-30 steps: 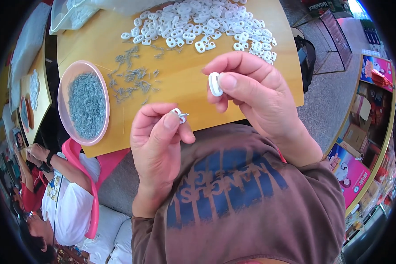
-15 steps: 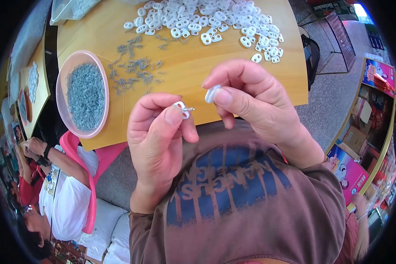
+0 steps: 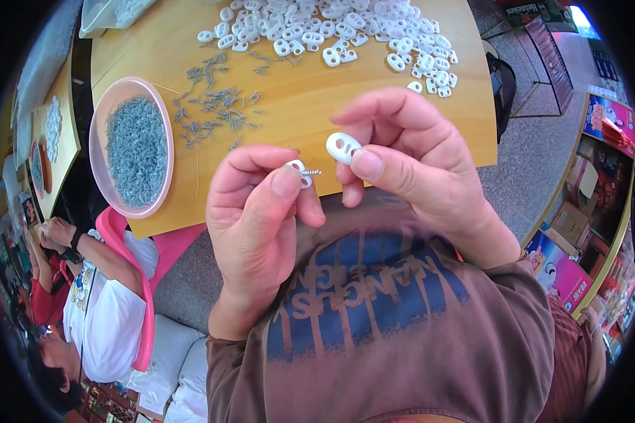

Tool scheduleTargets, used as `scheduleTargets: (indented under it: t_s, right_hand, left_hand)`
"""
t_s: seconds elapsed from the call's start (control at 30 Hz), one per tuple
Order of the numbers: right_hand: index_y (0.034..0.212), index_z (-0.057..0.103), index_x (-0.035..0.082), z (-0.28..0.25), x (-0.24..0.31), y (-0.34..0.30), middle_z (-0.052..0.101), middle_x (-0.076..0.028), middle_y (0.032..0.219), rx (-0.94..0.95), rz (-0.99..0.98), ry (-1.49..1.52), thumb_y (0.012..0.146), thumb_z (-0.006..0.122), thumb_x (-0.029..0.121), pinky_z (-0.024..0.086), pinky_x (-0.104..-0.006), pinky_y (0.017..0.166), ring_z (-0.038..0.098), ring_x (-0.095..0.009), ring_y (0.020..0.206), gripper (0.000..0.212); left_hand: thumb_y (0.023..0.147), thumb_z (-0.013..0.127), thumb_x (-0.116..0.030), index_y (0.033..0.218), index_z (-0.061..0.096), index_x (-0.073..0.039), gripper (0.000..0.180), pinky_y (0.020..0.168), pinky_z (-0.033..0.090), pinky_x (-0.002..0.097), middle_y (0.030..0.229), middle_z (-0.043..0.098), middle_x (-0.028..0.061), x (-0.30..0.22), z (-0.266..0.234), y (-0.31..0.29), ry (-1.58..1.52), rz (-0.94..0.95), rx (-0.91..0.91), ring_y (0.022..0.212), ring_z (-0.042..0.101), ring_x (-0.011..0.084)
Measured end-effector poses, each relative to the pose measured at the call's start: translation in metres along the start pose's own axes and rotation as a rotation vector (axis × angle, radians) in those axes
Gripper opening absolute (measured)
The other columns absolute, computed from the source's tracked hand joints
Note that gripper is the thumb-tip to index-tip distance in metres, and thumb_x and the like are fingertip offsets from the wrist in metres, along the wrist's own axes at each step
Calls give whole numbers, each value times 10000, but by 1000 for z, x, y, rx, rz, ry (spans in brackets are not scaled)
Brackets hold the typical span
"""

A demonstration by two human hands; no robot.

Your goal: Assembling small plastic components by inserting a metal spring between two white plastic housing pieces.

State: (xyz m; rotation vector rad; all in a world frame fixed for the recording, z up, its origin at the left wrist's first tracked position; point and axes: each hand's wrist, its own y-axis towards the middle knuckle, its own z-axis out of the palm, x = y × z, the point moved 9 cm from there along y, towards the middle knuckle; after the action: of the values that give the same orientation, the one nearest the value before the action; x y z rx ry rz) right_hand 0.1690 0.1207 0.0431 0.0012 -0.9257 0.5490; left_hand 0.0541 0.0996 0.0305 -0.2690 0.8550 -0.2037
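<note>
Between the thumb and fingers of my left hand (image 3: 254, 222) is a small white plastic piece (image 3: 305, 182), partly hidden by the thumb. A thin metal spring (image 3: 313, 172) sticks out of it to the right. My right hand (image 3: 434, 176) pinches a white oval cord lock shell (image 3: 339, 144) at its right end, the face with openings turned up. The index finger of that hand is raised off the shell. A short gap separates the spring's tip from the shell, and both hands are above the near edge of the wooden table (image 3: 296, 99).
A pink bowl (image 3: 96, 162) full of small metal springs (image 3: 137, 155) stands on the left. Loose springs (image 3: 215, 109) lie beside it. Many white plastic pieces (image 3: 317, 25) are heaped at the far side. A person (image 3: 106, 317) sits by a pink chair (image 3: 147, 324) to my left.
The oval shell has turned from edge-on to face up in my right hand, whose index finger has lifted. My left hand has shifted slightly right with its piece and spring.
</note>
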Motion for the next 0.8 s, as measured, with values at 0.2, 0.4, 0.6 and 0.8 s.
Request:
scheduleTargets:
  t_s: [0.2, 0.4, 0.6, 0.8]
  right_hand:
    - [1103, 480, -40, 3, -3, -2, 593, -89, 847, 31, 32, 11, 824, 540, 59, 481, -239, 680, 587, -135, 723, 302]
    - [1087, 483, -45, 4, -3, -2, 597, -97, 861, 40, 24, 20, 800, 556, 5, 484, -235, 697, 592, -129, 738, 300]
    - [1076, 489, -42, 6, -3, -3, 592, -85, 880, 56, -47, -46, 789, 565, -16, 476, -224, 706, 578, -113, 767, 297]
    - [1078, 490, -38, 2, 2, -5, 589, -74, 879, 61, -129, -292, 794, 561, -16, 462, -219, 715, 565, -99, 781, 293]
  left_hand:
    - [814, 524, -23, 954, 494, 17, 148, 542, 448, 219, 773, 565, 86, -3, 2, -2, 55, 40, 18, 568, 539, 130]
    - [821, 509, -11, 958, 493, 19, 141, 551, 470, 224, 780, 569, 85, -4, 4, -2, 54, 58, 29, 580, 549, 124]
    - [824, 509, -16, 958, 493, 22, 140, 553, 473, 226, 764, 574, 90, -2, 3, -2, 74, 73, 27, 584, 553, 124]
    - [820, 521, -20, 952, 493, 22, 141, 552, 470, 221, 766, 583, 95, 0, 3, -1, 91, 52, -8, 583, 553, 122]
